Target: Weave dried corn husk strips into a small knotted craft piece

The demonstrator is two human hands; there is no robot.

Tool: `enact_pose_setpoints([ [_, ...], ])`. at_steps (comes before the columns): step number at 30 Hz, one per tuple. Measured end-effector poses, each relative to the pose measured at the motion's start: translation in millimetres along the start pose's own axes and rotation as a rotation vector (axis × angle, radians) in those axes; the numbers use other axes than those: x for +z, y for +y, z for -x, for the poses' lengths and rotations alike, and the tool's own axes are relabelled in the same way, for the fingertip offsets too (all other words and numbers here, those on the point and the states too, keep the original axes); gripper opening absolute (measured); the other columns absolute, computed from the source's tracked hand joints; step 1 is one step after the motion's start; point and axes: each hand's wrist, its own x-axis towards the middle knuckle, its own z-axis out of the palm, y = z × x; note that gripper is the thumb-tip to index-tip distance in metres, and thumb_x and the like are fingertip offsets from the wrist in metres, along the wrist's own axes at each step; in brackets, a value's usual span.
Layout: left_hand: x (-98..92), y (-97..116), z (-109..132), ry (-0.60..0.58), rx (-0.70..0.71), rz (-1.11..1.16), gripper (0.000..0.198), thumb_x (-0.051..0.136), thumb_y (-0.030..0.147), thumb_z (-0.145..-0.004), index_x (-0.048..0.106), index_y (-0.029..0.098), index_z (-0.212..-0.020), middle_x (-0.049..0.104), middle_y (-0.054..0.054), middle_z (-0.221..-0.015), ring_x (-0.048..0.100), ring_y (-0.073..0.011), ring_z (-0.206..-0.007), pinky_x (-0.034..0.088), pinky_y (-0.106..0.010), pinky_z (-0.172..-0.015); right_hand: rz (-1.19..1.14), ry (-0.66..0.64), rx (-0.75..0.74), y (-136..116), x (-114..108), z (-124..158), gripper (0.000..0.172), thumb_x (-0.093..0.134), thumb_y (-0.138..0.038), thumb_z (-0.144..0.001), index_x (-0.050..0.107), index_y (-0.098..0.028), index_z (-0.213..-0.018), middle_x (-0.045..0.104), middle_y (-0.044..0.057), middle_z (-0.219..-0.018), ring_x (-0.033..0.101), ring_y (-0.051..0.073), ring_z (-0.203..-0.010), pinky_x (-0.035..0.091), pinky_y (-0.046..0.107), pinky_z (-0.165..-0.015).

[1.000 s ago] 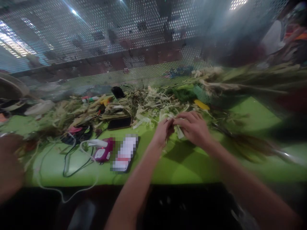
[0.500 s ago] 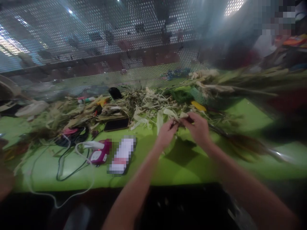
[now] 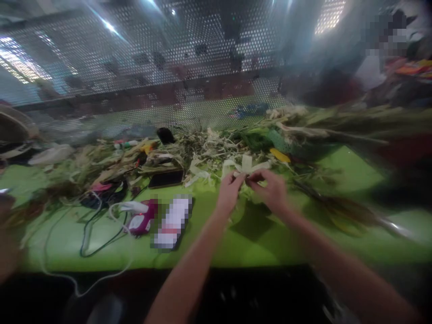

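My left hand [image 3: 229, 191] is closed in a pinch on pale, dry plant strips [image 3: 247, 163] that look like corn husk. Opposite it, my right hand [image 3: 272, 191] pinches the same bunch, and the fingertips of both hands nearly meet at its base. One strip stands up between the hands, while others spread to either side. The exact spot where the fingers grip is small and partly hidden. Just left of the hands lies a loose pale husk piece [image 3: 200, 173].
A heap of dried plant scraps [image 3: 216, 144] runs along the back, before a perforated panel [image 3: 209, 40]. On the green table [image 3: 209, 243] lie a lit phone [image 3: 173, 220], a dark phone [image 3: 165, 179] and a magenta power adapter [image 3: 143, 218] with cables. A yellow piece [image 3: 280, 155] lies beyond my right hand.
My right hand has come down and closer to the left. The husk strips have turned, and one now points upward. The whole view has shifted slightly.
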Motion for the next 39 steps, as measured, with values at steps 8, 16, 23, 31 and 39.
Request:
enact_pose_setpoints([
  [8, -4.7, -11.3, -7.3, -0.016, 0.041, -0.003, 0.026, 0.066, 0.041, -0.078, 0.055, 0.017, -0.073, 0.043, 0.005, -0.062, 0.036, -0.0071, -0.055, 0.024, -0.020, -0.051, -0.303, 0.017, 0.222, 2.1, -2.3, -7.2, 0.023, 0.071, -0.036, -0.082, 0.072, -0.018, -0.096, 0.074, 0.004, -0.088, 0.065, 0.019, -0.077, 0.051, 0.031, -0.072],
  [16, -2.5, -7.3, -6.2, -0.125, 0.224, -0.393, 0.011, 0.057, 0.025, -0.081, 0.058, 0.017, -0.073, 0.055, 0.002, -0.071, 0.046, -0.0114, -0.070, 0.035, -0.023, -0.066, 0.142, 0.007, -0.325, -5.4, -11.9, -6.3, 0.011, 0.064, -0.025, -0.090, 0.076, -0.024, -0.091, 0.073, 0.005, -0.086, 0.064, 0.021, -0.083, 0.051, 0.035, -0.076],
  [23, 1.1, -4.4, -1.2, -0.238, 0.322, -0.652, 0.015, 0.057, 0.028, -0.080, 0.055, 0.017, -0.070, 0.049, 0.002, -0.066, 0.043, -0.0118, -0.065, 0.031, -0.024, -0.061, 0.031, 0.031, -0.049, 3.8, -9.7, -8.3, 0.008, 0.073, -0.025, -0.080, 0.070, -0.020, -0.085, 0.067, 0.001, -0.077, 0.060, 0.016, -0.066, 0.049, 0.028, -0.064],
  [31, -0.1, -3.5, -0.3, -0.206, 0.354, -0.671, 0.028, 0.057, 0.038, -0.086, 0.053, 0.017, -0.066, 0.047, 0.002, -0.068, 0.043, -0.0119, -0.066, 0.030, -0.025, -0.061, -0.121, -0.032, 0.017, -2.6, -13.8, -11.6, 0.008, 0.072, -0.029, -0.081, 0.073, -0.021, -0.082, 0.068, 0.002, -0.077, 0.060, 0.017, -0.073, 0.048, 0.030, -0.068],
  [39, 1.3, -3.4, 1.8, -0.340, 0.260, -0.479, 0.024, 0.053, 0.035, -0.087, 0.064, 0.016, -0.079, 0.058, 0.000, -0.073, 0.050, -0.0133, -0.072, 0.040, -0.025, -0.070, -0.533, -0.111, 0.410, 2.9, -12.0, -16.1, 0.040, 0.084, -0.038, -0.065, 0.070, -0.019, -0.097, 0.071, 0.004, -0.086, 0.062, 0.017, -0.073, 0.049, 0.029, -0.064],
])
